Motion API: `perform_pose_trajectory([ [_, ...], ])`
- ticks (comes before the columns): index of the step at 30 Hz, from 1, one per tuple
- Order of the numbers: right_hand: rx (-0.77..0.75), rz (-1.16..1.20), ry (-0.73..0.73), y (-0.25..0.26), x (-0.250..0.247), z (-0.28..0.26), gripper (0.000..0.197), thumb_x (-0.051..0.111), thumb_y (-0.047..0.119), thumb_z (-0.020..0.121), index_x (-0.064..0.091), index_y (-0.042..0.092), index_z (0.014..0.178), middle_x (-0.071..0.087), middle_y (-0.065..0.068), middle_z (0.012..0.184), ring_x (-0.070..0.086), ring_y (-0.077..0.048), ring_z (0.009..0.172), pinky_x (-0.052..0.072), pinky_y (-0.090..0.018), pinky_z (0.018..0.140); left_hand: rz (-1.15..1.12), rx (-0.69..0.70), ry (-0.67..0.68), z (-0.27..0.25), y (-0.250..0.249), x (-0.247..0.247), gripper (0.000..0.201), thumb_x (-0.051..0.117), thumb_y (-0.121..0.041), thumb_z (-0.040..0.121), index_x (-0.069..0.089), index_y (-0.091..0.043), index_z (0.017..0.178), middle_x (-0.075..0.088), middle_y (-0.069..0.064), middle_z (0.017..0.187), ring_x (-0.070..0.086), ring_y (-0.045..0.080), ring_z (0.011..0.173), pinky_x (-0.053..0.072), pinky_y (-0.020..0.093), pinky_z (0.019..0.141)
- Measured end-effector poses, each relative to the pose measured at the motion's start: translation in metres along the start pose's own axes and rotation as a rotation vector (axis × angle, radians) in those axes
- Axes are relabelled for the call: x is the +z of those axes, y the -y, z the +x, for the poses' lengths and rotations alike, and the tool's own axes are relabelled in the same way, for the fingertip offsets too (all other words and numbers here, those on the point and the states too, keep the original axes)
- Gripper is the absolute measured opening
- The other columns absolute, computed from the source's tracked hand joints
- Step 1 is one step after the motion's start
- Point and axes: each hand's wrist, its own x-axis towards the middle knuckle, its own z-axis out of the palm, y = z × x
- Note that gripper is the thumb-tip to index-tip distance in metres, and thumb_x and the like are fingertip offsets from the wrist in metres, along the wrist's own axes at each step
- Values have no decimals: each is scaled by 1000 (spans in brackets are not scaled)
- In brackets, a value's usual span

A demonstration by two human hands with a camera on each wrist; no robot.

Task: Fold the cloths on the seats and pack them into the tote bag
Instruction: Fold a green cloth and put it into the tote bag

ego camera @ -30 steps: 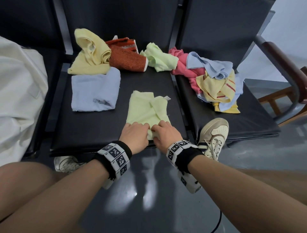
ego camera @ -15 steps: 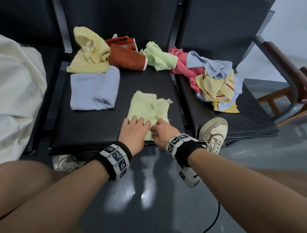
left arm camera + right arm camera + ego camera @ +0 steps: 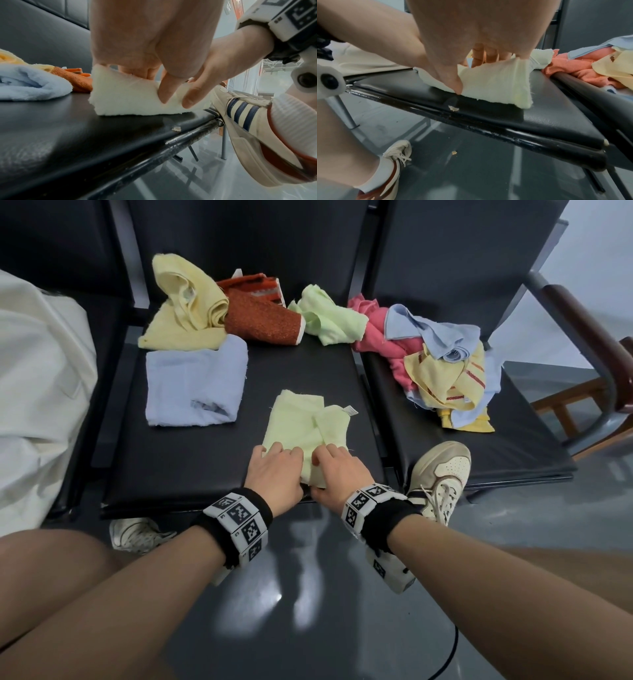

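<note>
A pale green cloth [image 3: 301, 419] lies partly folded on the middle black seat [image 3: 191, 467], close to its front edge. My left hand [image 3: 275, 470] and right hand [image 3: 334, 470] sit side by side at its near edge. In the left wrist view my left hand [image 3: 156, 83] pinches the raised edge of the cloth [image 3: 126, 97] between thumb and fingers. In the right wrist view my right hand [image 3: 467, 70] pinches the same edge of the cloth [image 3: 496, 83], lifted off the seat. A cream tote bag [image 3: 41, 392] slumps on the left seat.
A folded light blue cloth [image 3: 193, 381] lies at the seat's left. Behind it are crumpled yellow [image 3: 185, 306], orange [image 3: 263, 316] and green [image 3: 329, 320] cloths. A pile of pink, blue and yellow cloths [image 3: 442, 364] fills the right seat. My shoe [image 3: 442, 474] rests against that seat's front.
Both hands have slid a little forward over the green cloth and lifted its near edge off the seat. The other cloths have not moved.
</note>
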Motion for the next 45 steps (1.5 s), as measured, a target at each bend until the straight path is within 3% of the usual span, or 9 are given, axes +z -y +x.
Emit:
perform_pose_trajectory([
  [7,-8,-8,26,1,-3,1,32,53,15,92,53,18,124,51,-4,121,47,-25,115,38,-34,88,2,52,-80,-3,2,0,33,62,-28,84,54,-18,115,54,1,115,47,24,111,35,38,95],
  [13,39,28,120,2,-12,8,36,51,17,94,54,21,130,54,-6,120,51,-27,115,40,-37,94,59,77,-110,-6,1,-2,44,77,-16,64,53,-19,100,53,5,98,48,28,92,39,39,77],
  [19,44,35,146,0,-13,8,35,51,20,95,56,22,129,56,-5,121,54,-27,114,42,-37,92,71,72,-69,-6,1,-4,31,67,-20,79,55,-22,108,58,-3,105,49,23,107,36,36,91],
  [24,13,2,45,-3,-6,2,32,54,28,93,61,20,124,50,-4,118,45,-26,114,39,-36,87,57,71,-58,-5,3,-5,25,60,-25,87,55,-24,111,59,-7,108,49,19,111,34,34,95],
  [29,17,-24,45,-5,0,-2,56,69,37,85,44,20,133,53,-1,125,44,-23,120,38,-38,93,65,43,-57,-5,1,-6,21,49,-27,88,57,-21,107,62,-5,107,50,20,111,31,37,97],
  [31,22,-10,22,-3,2,-1,48,67,34,87,44,20,127,56,0,121,47,-24,117,36,-37,89,52,34,-36,-5,0,-8,21,46,-28,89,58,-21,104,63,-5,106,50,20,111,31,38,98],
  [35,40,36,42,-5,0,1,37,58,32,94,50,22,128,57,-2,119,46,-24,117,36,-37,92,-2,25,-40,-4,4,-8,27,52,-32,88,55,-22,112,60,-3,109,50,20,111,31,39,98],
  [40,104,169,139,-10,-6,10,40,59,31,94,54,22,133,58,-5,127,49,-25,122,41,-41,102,41,55,-114,-8,4,-3,49,77,-23,66,53,-20,108,53,1,106,50,26,100,37,43,91],
  [45,128,204,194,-13,-6,14,41,61,33,92,58,22,131,53,-7,127,51,-26,120,44,-43,101,68,66,-82,-5,4,-4,32,68,-19,79,54,-25,107,59,-9,101,52,20,104,32,40,100],
])
